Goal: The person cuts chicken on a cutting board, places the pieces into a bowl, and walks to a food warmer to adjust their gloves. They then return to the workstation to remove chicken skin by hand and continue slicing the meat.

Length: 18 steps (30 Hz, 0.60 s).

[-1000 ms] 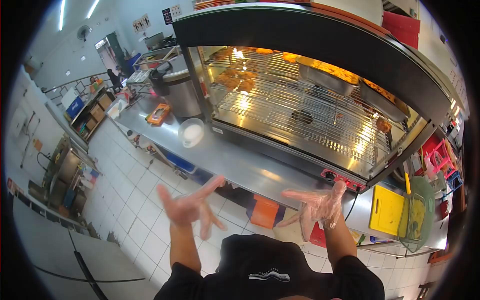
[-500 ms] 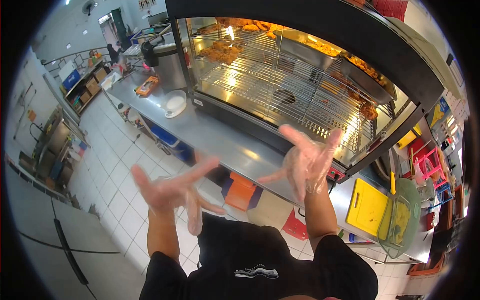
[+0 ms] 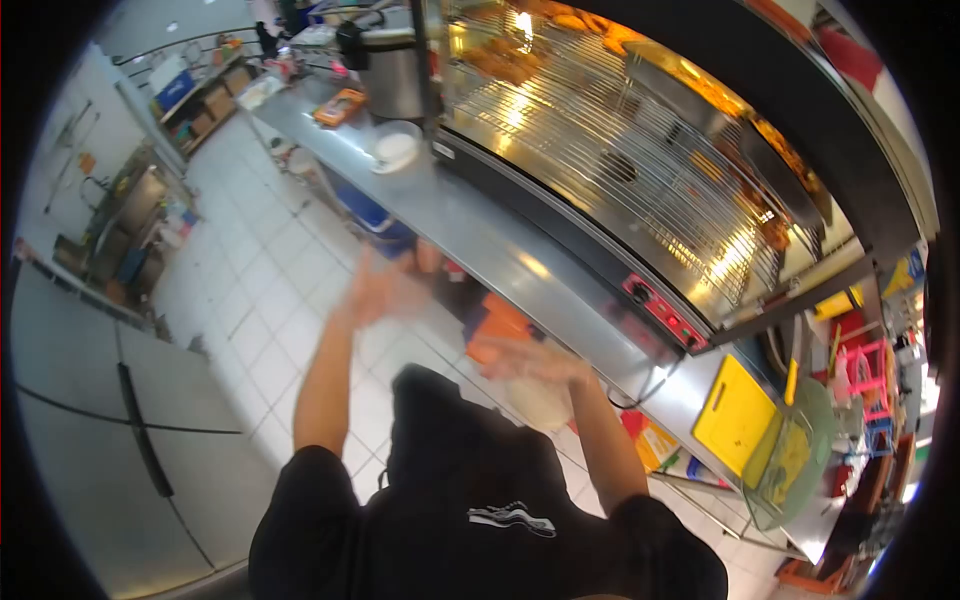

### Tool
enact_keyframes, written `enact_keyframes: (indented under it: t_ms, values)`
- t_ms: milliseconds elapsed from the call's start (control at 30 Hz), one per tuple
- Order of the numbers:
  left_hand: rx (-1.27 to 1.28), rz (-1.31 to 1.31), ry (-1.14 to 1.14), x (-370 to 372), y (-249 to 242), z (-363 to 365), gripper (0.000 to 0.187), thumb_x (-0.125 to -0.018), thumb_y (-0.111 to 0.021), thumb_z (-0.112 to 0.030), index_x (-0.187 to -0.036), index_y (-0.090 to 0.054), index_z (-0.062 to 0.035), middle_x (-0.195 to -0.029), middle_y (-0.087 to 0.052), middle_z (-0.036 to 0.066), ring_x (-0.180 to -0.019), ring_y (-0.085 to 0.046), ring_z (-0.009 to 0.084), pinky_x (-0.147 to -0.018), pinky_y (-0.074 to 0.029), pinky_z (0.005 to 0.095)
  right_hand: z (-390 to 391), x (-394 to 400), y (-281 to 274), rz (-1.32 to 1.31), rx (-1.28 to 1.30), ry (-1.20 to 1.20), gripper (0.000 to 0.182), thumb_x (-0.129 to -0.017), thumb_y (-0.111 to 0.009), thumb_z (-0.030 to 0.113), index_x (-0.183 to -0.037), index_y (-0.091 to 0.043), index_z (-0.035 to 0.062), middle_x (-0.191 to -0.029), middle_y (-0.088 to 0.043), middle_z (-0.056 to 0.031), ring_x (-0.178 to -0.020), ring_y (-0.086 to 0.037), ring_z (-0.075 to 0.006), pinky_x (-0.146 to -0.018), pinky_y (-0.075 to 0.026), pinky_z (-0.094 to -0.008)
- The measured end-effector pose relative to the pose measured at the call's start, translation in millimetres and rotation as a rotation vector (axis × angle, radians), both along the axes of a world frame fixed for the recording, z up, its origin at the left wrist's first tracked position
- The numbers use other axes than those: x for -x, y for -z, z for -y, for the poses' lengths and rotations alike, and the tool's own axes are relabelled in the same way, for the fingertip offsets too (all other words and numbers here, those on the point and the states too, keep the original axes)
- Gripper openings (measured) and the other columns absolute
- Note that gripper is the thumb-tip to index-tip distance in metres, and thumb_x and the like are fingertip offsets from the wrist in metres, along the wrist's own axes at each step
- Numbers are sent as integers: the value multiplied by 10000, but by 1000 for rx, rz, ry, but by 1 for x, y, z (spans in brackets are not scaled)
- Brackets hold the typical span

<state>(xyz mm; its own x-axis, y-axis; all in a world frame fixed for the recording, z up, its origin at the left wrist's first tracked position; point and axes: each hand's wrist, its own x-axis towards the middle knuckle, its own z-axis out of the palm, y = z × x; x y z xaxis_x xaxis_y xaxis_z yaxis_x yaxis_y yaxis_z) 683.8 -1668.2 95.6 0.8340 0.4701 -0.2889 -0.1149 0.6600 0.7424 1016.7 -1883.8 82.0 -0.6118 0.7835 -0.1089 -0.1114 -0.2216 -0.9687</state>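
Left hand (image 3: 385,285): raised before the chest, blurred, fingers apparently spread, holding nothing. Right hand (image 3: 535,360): lower, blurred, empty; fingers' spread cannot be told. Nearest thing: steel surface (image 3: 480,240), just beyond both hands, untouched. On it: heated display cabinet (image 3: 640,150) with wire racks and fried pieces, red control panel (image 3: 665,312); white bowl (image 3: 395,148), likely light, smooth, best taken by the rim; steel pot (image 3: 390,70); yellow cutting board (image 3: 735,415). Below: orange container (image 3: 495,325), white tiled floor (image 3: 260,300).
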Motion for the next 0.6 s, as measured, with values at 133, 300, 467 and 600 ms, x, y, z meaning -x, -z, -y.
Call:
enact_keyframes:
  t_ms: [133,300,467,600]
  values:
    - [257,-421,-50,56,104,15,1249,-804,-371,-955,-1657,-34,-107,-1647,-248,288,-1484,-352,432,-1147,-274,683,33,39,75,56,336,207,872,-831,-726,397,-1556,-374,64,-1267,-685,-139,-1116,-654,-226,-905,-499,-359]
    - [319,-426,-281,14,147,-3,1220,-783,-385,-966,-1654,78,-247,-1721,-31,183,-1565,-173,375,-1149,-186,726,-42,146,70,459,159,376,807,-887,-751,422,-1501,-424,12,-1256,-679,-216,-1137,-667,-310,-946,-530,-422]
    - [721,-416,-291,7,201,-47,1253,-738,-402,-991,-1664,12,-256,-1719,-34,171,-1543,-192,335,-1119,-260,686,-141,248,42,855,-352,532,513,-933,-687,374,-1258,-585,-9,-1018,-715,-260,-950,-696,-443,-818,-541,-512]
    - [561,-516,-510,46,195,-85,1421,-740,-411,-982,-1499,-119,184,-1536,-343,341,-1402,-417,405,-1118,-380,473,-199,299,72,1062,-268,571,294,-926,-633,254,-1077,-655,4,-914,-713,-262,-870,-691,-467,-783,-529,-557]
